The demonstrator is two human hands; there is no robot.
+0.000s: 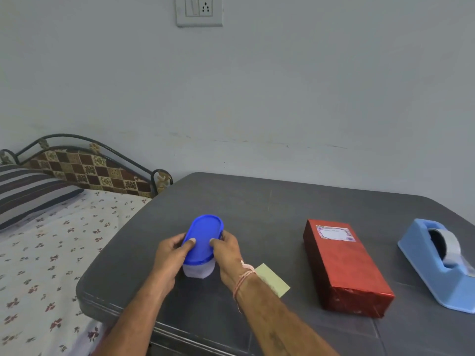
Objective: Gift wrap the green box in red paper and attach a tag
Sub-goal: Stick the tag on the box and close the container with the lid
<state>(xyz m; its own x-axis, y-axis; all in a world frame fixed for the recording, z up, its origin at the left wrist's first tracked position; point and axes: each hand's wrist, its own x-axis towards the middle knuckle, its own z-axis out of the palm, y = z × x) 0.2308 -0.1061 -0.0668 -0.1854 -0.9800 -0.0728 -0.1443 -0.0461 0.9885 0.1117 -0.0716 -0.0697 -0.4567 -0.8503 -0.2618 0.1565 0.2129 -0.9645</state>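
Left hand and right hand clasp the blue-lidded tub, nine o'clock from the red box; slipping thumbs could topple it.

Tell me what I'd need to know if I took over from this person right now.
The left hand and right hand both grip the blue-lidded container, thumbs on its lid.
The red-wrapped box lies to their right, a tag stuck on top; the tape dispenser stands beyond it.
Wrapping and tagging look done; probably only tidying remains, such as the pale slip by the right wrist.
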